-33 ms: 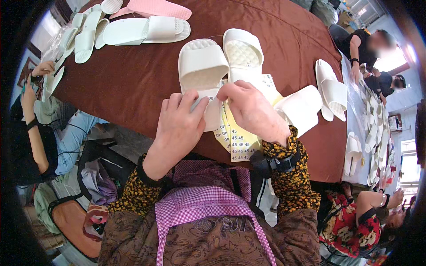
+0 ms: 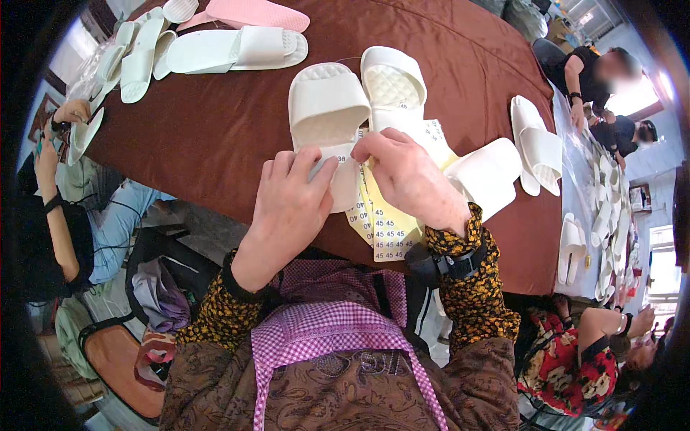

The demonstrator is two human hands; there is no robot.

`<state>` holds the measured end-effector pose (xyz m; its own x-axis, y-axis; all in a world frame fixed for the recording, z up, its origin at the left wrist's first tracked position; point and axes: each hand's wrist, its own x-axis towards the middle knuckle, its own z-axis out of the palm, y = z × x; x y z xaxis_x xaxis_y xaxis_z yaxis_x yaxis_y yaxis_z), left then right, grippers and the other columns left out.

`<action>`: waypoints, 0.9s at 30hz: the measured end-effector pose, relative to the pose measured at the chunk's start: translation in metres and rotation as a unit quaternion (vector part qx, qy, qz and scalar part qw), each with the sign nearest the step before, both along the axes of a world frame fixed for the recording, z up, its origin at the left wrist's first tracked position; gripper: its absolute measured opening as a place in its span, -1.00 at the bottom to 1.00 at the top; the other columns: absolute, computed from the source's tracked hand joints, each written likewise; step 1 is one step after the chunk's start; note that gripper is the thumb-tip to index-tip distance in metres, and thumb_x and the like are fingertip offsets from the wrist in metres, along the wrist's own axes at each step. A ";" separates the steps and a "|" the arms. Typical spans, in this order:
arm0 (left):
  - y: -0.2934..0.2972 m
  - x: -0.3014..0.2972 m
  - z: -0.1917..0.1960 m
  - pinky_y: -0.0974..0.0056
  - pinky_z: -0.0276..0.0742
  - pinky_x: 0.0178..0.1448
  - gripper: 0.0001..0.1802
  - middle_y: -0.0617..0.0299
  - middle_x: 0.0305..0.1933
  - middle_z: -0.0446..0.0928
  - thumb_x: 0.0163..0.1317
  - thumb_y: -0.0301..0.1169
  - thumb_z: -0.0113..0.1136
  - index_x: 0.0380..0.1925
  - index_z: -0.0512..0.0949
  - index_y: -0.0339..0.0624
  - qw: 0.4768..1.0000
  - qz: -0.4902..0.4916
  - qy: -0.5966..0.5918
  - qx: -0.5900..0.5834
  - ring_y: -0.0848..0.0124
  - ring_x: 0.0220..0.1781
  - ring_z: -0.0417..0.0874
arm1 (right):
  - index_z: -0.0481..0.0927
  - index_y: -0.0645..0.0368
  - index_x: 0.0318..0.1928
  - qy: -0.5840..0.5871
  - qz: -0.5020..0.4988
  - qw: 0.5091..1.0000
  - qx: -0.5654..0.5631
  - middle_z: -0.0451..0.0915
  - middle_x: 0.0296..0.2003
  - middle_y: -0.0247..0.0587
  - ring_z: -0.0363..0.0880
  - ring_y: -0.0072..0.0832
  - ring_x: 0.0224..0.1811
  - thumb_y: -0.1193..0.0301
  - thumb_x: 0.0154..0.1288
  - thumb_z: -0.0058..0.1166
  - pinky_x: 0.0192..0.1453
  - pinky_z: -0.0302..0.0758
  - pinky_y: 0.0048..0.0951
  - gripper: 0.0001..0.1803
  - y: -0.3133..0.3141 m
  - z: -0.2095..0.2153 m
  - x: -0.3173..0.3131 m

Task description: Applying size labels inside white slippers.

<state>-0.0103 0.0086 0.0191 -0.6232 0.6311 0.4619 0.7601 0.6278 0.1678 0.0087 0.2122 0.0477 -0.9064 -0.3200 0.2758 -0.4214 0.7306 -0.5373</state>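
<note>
— Brown tablecloth [image 2: 215,136], spread beneath the white slipper [image 2: 327,104]?
— Yes; touching its sole with the left hand [image 2: 291,197], half open, fingers bent.
— Right hand [image 2: 410,176]?
— Pinched nearly closed at the slipper's right edge; anything held, impossible to tell.
— Label sheets [image 2: 390,241]?
— Right of the slipper.

Two slippers [image 2: 327,93] sat side by side on the table [image 2: 215,144], label sheets [image 2: 392,244] nearer the front edge, another slipper [image 2: 492,172] just right, a pair [image 2: 540,152] farther right, more slippers [image 2: 262,49] way back left.
</note>
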 end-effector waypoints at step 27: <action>0.001 -0.007 0.002 0.16 0.36 -0.08 -0.69 0.19 -0.14 0.42 0.02 -0.43 0.24 -0.17 0.57 -0.19 0.999 -0.009 0.005 0.030 0.24 -0.13 0.42 | 0.56 0.18 -0.22 0.020 0.047 0.999 0.013 0.57 -0.27 -0.12 0.53 -0.12 -0.08 0.69 0.04 -0.02 0.04 0.48 -0.20 -0.73 -0.002 0.003 0.001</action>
